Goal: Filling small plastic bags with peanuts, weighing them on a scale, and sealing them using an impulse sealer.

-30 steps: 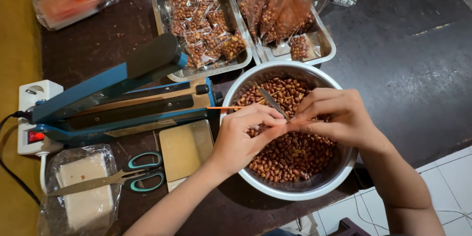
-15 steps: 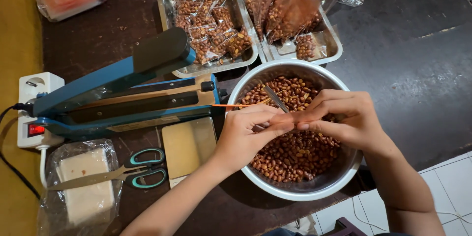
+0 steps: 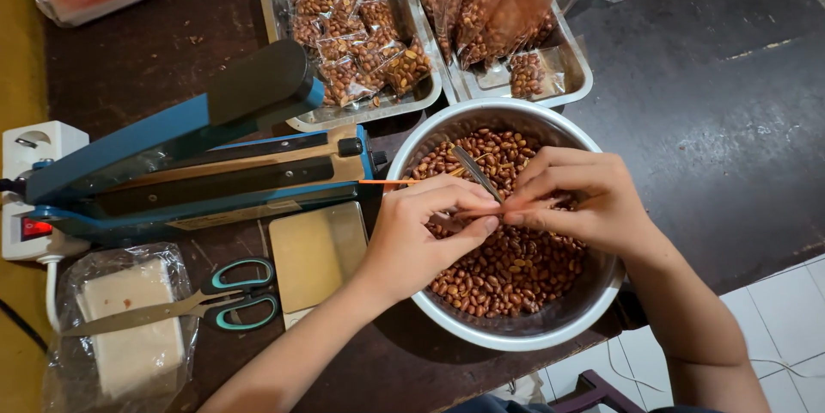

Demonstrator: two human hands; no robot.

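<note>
My left hand (image 3: pixel 421 237) and my right hand (image 3: pixel 589 198) meet over a steel bowl (image 3: pixel 516 340) of roasted peanuts (image 3: pixel 507 271). Their fingertips pinch together on a small clear plastic bag (image 3: pixel 497 212), which is mostly hidden by the fingers. A metal spoon (image 3: pixel 471 170) lies in the peanuts just behind the hands. A thin orange strip (image 3: pixel 387 182) reaches the bowl's left rim.
A blue heat sealer (image 3: pixel 172 164) with its arm raised stands left of the bowl. Behind are a tray of small sealed peanut packs (image 3: pixel 361 35) and a tray (image 3: pixel 563 78) with larger clear bags. Scissors (image 3: pixel 206 303) lie on a white packet (image 3: pixel 129 344). A power strip (image 3: pixel 30 198) lies at far left.
Both hands stay pinched together over the bowl; the fingers have shifted only slightly. The view has drifted a little.
</note>
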